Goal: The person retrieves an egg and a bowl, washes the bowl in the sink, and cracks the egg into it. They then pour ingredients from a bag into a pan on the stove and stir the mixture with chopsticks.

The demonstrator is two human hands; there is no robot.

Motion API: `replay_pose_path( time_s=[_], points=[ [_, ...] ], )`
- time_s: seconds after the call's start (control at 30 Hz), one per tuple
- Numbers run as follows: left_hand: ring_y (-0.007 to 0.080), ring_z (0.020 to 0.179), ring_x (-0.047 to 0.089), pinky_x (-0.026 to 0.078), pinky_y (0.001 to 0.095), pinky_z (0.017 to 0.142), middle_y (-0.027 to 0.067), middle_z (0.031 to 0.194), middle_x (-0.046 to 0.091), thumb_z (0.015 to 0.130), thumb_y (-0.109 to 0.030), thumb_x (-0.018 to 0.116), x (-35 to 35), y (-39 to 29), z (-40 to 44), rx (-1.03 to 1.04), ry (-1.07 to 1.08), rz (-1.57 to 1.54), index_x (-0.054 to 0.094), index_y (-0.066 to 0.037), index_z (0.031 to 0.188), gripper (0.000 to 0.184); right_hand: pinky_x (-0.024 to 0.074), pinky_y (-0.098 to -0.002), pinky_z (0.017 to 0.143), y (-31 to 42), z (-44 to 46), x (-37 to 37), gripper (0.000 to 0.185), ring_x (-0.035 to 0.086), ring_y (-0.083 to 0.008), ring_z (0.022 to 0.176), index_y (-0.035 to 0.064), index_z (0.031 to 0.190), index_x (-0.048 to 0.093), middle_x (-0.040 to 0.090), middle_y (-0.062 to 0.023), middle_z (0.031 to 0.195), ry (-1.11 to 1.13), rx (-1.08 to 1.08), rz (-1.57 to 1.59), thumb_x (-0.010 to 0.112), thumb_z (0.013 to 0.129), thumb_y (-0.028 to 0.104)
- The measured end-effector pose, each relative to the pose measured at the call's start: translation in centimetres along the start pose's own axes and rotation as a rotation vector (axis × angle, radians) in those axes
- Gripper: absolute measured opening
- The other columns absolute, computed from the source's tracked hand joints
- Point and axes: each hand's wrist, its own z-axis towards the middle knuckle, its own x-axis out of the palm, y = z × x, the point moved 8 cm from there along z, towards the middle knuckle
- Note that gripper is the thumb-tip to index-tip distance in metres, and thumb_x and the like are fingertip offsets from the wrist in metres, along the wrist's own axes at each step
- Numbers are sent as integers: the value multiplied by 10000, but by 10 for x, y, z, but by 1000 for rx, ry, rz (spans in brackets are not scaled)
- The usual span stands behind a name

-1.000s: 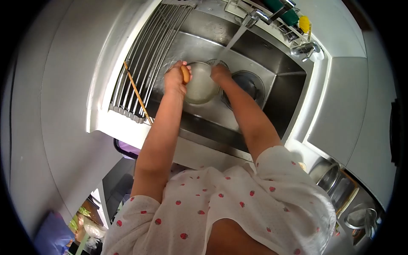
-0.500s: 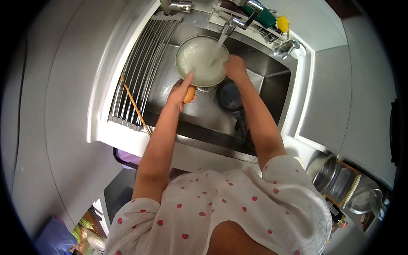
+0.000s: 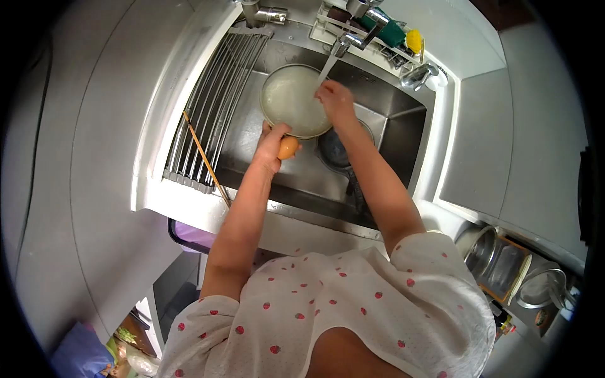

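Observation:
In the sink, a round pan (image 3: pixel 293 94) with a thin rim is filled with cloudy whitish water. My left hand (image 3: pixel 272 143) is closed at the pan's near edge, and a smooth, rounded orange-brown piece (image 3: pixel 288 148), which looks like the end of its handle, sticks out of the grip. Over the pan's right side, my right hand (image 3: pixel 335 101) is closed with its fingers curled together beside the running water (image 3: pixel 327 68); nothing shows in them. A small dark frying pan (image 3: pixel 335 151) lies on the sink floor, partly hidden by my right forearm.
A faucet (image 3: pixel 341 46) pours from the back of the sink (image 3: pixel 403 135). To the left, a metal roll-up rack (image 3: pixel 217 104) covers the sink's side, with a pair of wooden chopsticks (image 3: pixel 205 154) across it. A caddy (image 3: pixel 322 33) holding a yellow item (image 3: pixel 414 41) stands behind.
My right hand has left the pan's right rim and moved up and left, over the water. The pan and my left hand sit slightly lower in view.

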Motion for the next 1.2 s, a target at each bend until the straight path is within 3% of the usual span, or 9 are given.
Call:
replay_pose_path(
  time_s=[0.1, 0.23, 0.33, 0.4, 0.53, 0.8, 1.0, 1.1, 1.2],
  points=[
    [257, 559, 583, 404, 313, 367, 142, 896, 525, 720, -178, 546, 18, 6, -7, -4, 34, 39, 292, -124, 1107, 465, 433, -275, 586, -73, 34, 33, 157, 534, -139, 648, 37, 841, 627, 584, -36, 730, -15, 414, 601, 549, 757, 145],
    [263, 561, 586, 398, 310, 358, 137, 898, 533, 733, -176, 529, 14, 10, 3, -35, 18, -30, 292, -126, 1101, 440, 435, -268, 590, -19, 27, 62, 153, 535, -134, 663, 56, 833, 629, 581, -24, 753, 145, -56, 340, 548, 755, 159],
    [268, 561, 586, 396, 309, 359, 139, 892, 536, 731, -162, 523, 5, -11, 2, 37, 72, -25, 292, -123, 1095, 433, 483, -353, 622, 8, -9, 91, 172, 602, -249, 676, 36, 832, 621, 628, -125, 773, 778, 298, 78, 519, 769, 159],
    [269, 561, 586, 395, 309, 361, 145, 902, 532, 723, -157, 522, -6, -13, -1, 10, -38, 45, 290, -122, 1106, 449, 488, -392, 638, 35, 15, 54, 185, 607, -294, 711, 41, 868, 608, 622, -148, 865, 272, -221, -985, 474, 778, 131],
    [249, 561, 579, 404, 304, 384, 124, 871, 531, 737, -178, 524, -7, -8, -3, -19, -77, 19, 336, -106, 1082, 399, 457, -408, 753, 83, 51, 43, 263, 569, -316, 877, 46, 1008, 560, 585, -158, 963, -282, -334, -397, 473, 780, 145],
    [264, 560, 586, 408, 314, 374, 149, 896, 521, 725, -167, 542, -10, -3, -8, -23, -119, -57, 315, -96, 1076, 424, 369, -302, 865, 102, 109, 94, 524, 496, -190, 999, -22, 1233, 381, 539, -120, 1114, -86, -29, 254, 560, 753, 87],
    [268, 700, 590, 472, 340, 466, 155, 970, 512, 709, -119, 554, -13, -20, -31, 41, -82, 28, 289, -84, 1173, 536, 421, -399, 851, 52, 20, 16, 424, 535, -363, 964, 20, 1131, 463, 580, -206, 979, 18, -225, -756, 539, 736, 154],
    [260, 817, 571, 494, 339, 623, 149, 1020, 509, 700, -81, 550, -18, -33, -33, 189, -67, 190, 301, -82, 1225, 581, 479, -386, 749, -5, -17, -7, 372, 584, -327, 863, 25, 1079, 509, 600, -172, 912, 44, -39, -774, 570, 733, 148],
    [265, 891, 566, 440, 307, 817, 163, 1065, 519, 657, -53, 567, 2, -57, -60, 367, -11, 519, 329, -67, 1240, 630, 508, -336, 605, -57, -65, 2, 294, 597, -241, 720, -1, 999, 550, 603, -125, 826, 329, 571, 109, 582, 727, 107]
  ],
)
